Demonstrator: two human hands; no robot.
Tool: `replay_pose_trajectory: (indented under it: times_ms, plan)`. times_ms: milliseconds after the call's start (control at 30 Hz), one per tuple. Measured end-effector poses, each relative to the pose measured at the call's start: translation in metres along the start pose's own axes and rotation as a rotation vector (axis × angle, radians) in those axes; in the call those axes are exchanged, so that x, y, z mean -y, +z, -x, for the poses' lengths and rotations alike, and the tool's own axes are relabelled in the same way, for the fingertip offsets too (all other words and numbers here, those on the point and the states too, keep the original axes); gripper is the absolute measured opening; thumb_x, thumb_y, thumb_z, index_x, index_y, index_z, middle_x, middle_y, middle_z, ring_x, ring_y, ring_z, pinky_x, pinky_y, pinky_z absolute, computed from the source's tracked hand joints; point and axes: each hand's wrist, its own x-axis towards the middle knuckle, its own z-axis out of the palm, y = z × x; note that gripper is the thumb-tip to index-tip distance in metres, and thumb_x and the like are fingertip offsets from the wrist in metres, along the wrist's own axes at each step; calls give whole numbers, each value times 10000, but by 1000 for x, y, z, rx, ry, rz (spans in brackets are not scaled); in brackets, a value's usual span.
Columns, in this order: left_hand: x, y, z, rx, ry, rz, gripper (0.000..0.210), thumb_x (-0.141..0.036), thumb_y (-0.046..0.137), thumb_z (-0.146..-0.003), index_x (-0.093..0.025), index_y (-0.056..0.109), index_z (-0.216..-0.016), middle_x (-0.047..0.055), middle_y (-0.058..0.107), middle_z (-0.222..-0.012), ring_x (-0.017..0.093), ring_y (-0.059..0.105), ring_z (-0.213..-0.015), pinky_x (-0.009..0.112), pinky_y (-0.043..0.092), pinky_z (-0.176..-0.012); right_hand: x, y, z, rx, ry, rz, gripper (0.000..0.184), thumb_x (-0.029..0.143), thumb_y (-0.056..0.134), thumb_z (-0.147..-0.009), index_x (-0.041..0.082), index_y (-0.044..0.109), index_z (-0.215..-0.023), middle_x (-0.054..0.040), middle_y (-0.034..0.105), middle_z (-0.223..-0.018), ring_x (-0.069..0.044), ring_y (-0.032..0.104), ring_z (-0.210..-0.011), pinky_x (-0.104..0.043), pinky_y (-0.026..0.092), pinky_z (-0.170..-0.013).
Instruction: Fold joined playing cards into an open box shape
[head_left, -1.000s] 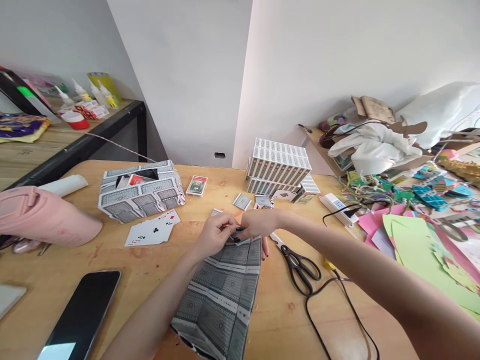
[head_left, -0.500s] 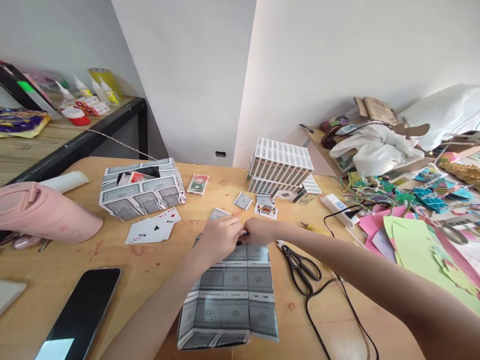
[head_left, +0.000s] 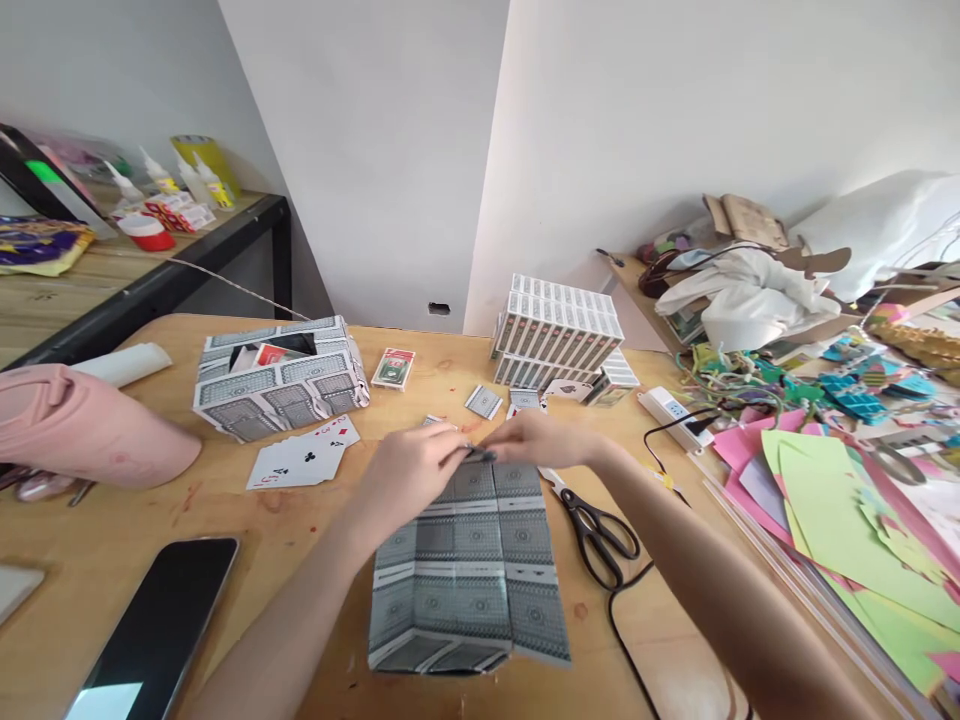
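The wooden bench carries a creased panel of grey-backed playing cards at its near middle. A card-covered box stands beyond it, to the left. The left hand pinches the panel's far edge; the right hand bends over that edge, its grip hidden. Scissors lie just right of the panel.

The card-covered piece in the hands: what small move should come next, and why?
Probably press down along the far edge of the card-covered piece, keeping both hands there: the left hand and right hand already meet at that edge, fingertips close together, while the scissors lie aside.
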Motion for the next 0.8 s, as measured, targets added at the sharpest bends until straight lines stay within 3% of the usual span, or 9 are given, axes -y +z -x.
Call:
replay_pose_trajectory:
  times_ms: [100,200,233,333,433,567,800]
  plan:
    - [7,-10,-3,-153,-42,119,160,-272,489,-859,-208,635,-864,8,667,-873,135,617,-773,234,480,-678,-13,-10,10,-87,-74,-588,662,616,170,-874,186,574,-1176,-82,688,-942,-185,644,-804,-320,484,-717]
    - [15,-6,-7,-214,-122,250,144,-259,495,-848,-205,613,-908,19,649,-905,135,623,-797,225,517,-657,-25,10,-3,-424,-229,-880,662,657,205,-852,195,635,-1052,-92,682,-994,-207,614,-972,-367,463,-858]
    - [17,-2,-9,-219,-133,272,143,-242,494,-844,-204,612,-914,23,645,-907,137,622,-809,229,523,-662,-27,20,-12,-495,-256,-909,624,646,247,-853,203,643,-1044,-84,669,-1051,-210,584,-1039,-369,440,-906]
    - [24,14,-13,-214,-148,289,172,-188,489,-827,-200,633,-919,33,644,-899,147,617,-834,248,528,-688,-27,51,-38,-506,-291,-912,508,592,352,-854,231,656,-1043,-41,663,-1085,-211,567,-1065,-372,383,-984]
    - [27,26,-15,-205,-158,312,196,-194,496,-819,-204,659,-927,41,654,-925,153,618,-845,253,528,-687,-25,67,-54,-588,-300,-875,442,555,432,-836,243,658,-1053,-17,655,-1097,-213,549,-1082,-356,352,-1016]
    - [23,34,-15,-252,-228,313,165,-260,542,-808,-193,679,-873,22,689,-889,138,623,-774,227,510,-665,-20,70,-57,-625,-301,-863,423,540,451,-831,238,668,-1033,-18,655,-1088,-222,553,-1062,-361,375,-986]
    - [17,50,-11,-295,-328,300,229,-331,549,-801,-196,705,-901,-2,721,-809,113,605,-624,206,469,-609,-13,71,-55,-569,-354,-861,454,539,419,-846,215,658,-1057,-37,647,-1090,-226,513,-1122,-346,384,-972]
